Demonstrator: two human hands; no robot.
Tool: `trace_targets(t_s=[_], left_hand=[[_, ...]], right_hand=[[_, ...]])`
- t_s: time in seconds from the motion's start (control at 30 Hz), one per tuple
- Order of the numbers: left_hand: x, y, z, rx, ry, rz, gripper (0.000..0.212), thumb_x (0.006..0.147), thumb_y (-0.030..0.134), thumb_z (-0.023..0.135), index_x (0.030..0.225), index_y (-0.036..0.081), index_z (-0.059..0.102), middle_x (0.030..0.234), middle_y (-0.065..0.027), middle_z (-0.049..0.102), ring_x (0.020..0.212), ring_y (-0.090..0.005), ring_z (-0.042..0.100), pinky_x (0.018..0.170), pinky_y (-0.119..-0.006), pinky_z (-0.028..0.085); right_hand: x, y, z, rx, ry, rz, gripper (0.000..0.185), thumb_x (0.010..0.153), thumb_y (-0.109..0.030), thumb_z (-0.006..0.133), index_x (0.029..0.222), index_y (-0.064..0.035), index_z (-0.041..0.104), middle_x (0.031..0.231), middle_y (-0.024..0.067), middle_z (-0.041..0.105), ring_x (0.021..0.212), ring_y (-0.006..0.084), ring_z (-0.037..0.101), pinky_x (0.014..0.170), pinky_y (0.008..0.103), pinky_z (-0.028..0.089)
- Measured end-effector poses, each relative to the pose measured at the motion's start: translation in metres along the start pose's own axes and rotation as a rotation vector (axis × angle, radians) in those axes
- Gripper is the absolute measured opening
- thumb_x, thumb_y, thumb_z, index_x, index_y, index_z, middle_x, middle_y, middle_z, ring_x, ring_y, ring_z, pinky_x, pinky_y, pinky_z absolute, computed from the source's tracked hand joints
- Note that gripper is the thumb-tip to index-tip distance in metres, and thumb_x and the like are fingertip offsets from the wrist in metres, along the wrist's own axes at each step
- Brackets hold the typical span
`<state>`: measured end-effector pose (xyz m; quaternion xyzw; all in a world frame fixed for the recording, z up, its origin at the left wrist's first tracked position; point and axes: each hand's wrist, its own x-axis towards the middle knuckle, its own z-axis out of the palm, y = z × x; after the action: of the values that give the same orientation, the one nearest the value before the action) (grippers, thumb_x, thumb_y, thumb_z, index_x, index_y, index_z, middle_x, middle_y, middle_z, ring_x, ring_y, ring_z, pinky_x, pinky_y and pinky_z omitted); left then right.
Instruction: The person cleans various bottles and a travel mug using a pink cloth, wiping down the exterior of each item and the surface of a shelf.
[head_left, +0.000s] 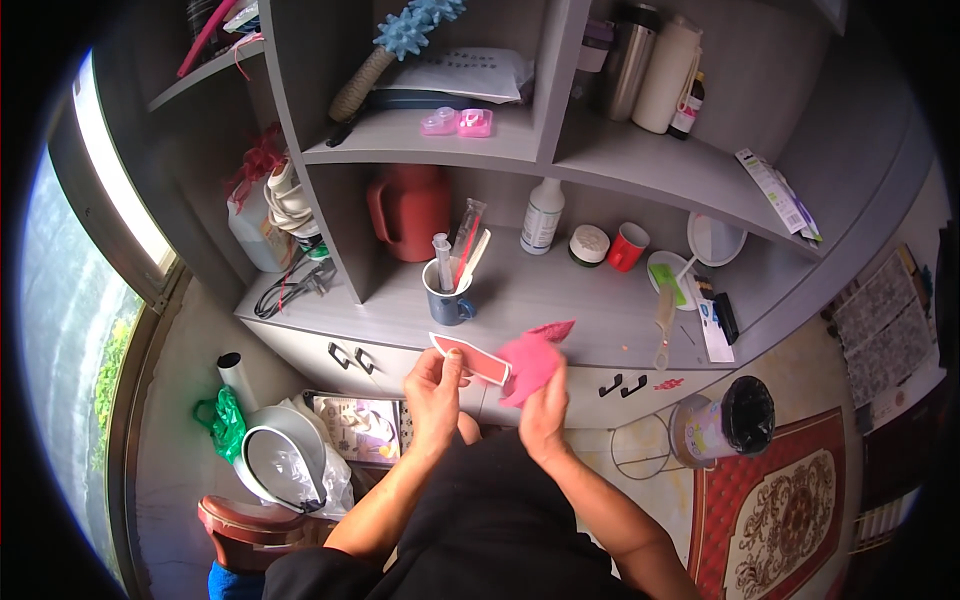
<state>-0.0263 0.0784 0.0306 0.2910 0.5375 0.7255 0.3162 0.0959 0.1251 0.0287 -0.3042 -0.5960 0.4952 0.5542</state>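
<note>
My left hand (437, 397) pinches a flat red piece with a white border (476, 361) between thumb and fingers. A pink cloth (531, 367), partly blurred, is held in my right hand (545, 412) and meets the right end of the red piece. Both hands are in front of the grey counter's edge, above my lap. Just behind them on the counter stands a blue-grey mug (448, 306) with a plastic syringe (442, 259) and other slim items in it.
A red jug (412, 214), a white spray bottle (543, 217), a lidded jar (589, 245) and a red cup (628, 247) stand on the counter. A comb (663, 330) overhangs its edge. A wastebasket (705, 427) is at the right, a chair (251, 525) at the lower left.
</note>
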Motion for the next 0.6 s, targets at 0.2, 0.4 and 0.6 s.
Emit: trace_targets(t_s=[0.2,0.4,0.6], left_hand=[[-0.014,0.009,0.01,0.001,-0.138,-0.012,0.016,0.094,0.011,0.054,0.1,-0.003,0.06,0.088,-0.0017,0.063,0.077,-0.0054,0.054,0.068,-0.021,0.045],[-0.015,0.019,-0.003,-0.003,-0.321,-0.098,0.015,0.095,0.014,0.054,0.099,0.0,0.061,0.078,0.0009,0.059,0.066,-0.0053,0.052,0.058,-0.019,0.042],[-0.019,0.01,-0.005,-0.055,-0.021,-0.025,0.018,0.095,0.017,0.055,0.091,0.0,0.059,0.069,-0.0026,0.059,0.059,-0.009,0.055,0.058,-0.022,0.045]], right_hand=[[-0.002,-0.008,0.001,-0.795,-0.33,-0.536,0.054,0.088,-0.021,0.05,0.136,0.0005,0.039,0.131,0.0196,0.047,0.122,0.035,0.044,0.103,0.0459,0.03],[0.009,-0.01,-0.019,-0.238,-0.423,0.054,0.036,0.09,-0.014,0.057,0.124,-0.0037,0.052,0.104,0.0169,0.064,0.1,0.0246,0.064,0.083,0.0323,0.048],[0.025,0.011,-0.043,-0.372,-0.079,0.108,0.022,0.084,-0.006,0.06,0.105,-0.0014,0.058,0.092,0.0163,0.066,0.087,0.0233,0.065,0.075,0.0332,0.05]])
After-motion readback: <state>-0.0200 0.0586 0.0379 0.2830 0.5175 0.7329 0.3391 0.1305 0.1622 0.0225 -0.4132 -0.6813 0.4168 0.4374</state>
